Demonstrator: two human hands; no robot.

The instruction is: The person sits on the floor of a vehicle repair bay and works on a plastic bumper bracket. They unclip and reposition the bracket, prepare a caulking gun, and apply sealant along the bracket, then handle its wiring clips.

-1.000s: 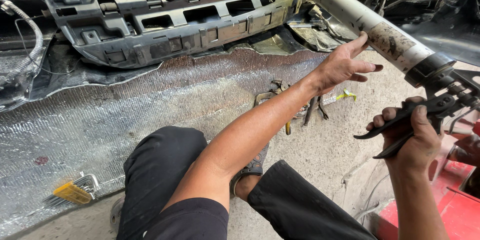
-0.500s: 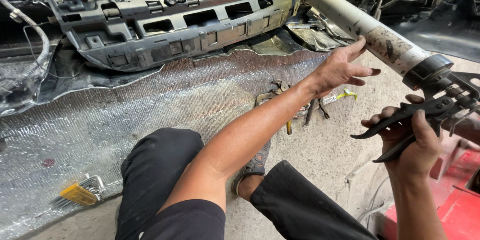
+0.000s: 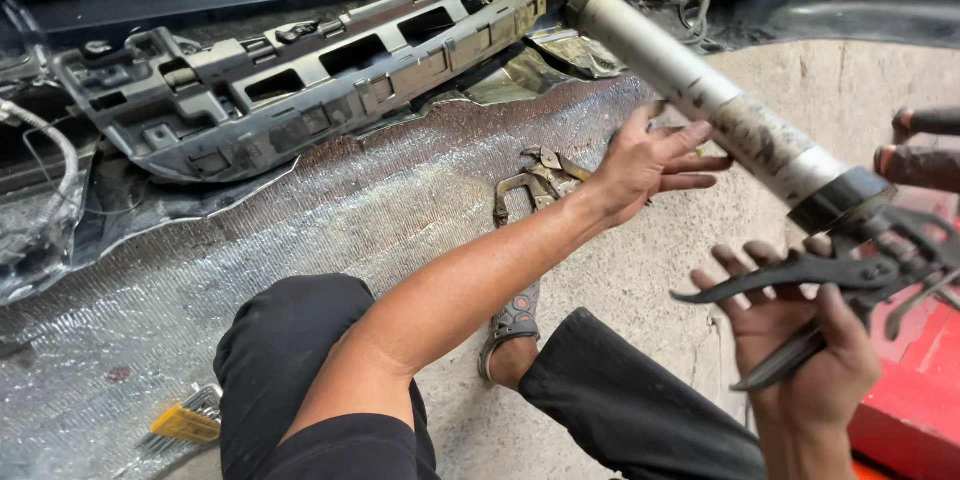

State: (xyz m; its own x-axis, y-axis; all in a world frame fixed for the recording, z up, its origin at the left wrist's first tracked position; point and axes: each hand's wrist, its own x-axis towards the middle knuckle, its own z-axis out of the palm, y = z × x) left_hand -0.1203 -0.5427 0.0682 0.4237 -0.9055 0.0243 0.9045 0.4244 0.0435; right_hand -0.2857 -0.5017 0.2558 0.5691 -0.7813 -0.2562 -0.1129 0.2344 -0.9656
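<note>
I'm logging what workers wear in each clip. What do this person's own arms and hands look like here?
Both arms are bare: no sleeve shows on either forearm, and no gloves, watch or rings can be seen on the left hand or the right hand. The fingers are uncovered. The person wears dark trousers and a sandal.

A car repair workshop: stripped grey car panel [image 3: 300, 80], locking pliers [image 3: 530, 185] on concrete floor [image 3: 640, 340].

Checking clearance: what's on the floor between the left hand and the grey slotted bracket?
Head view: locking pliers lie on the silvery mat, between the left hand and the grey slotted bracket.
</note>
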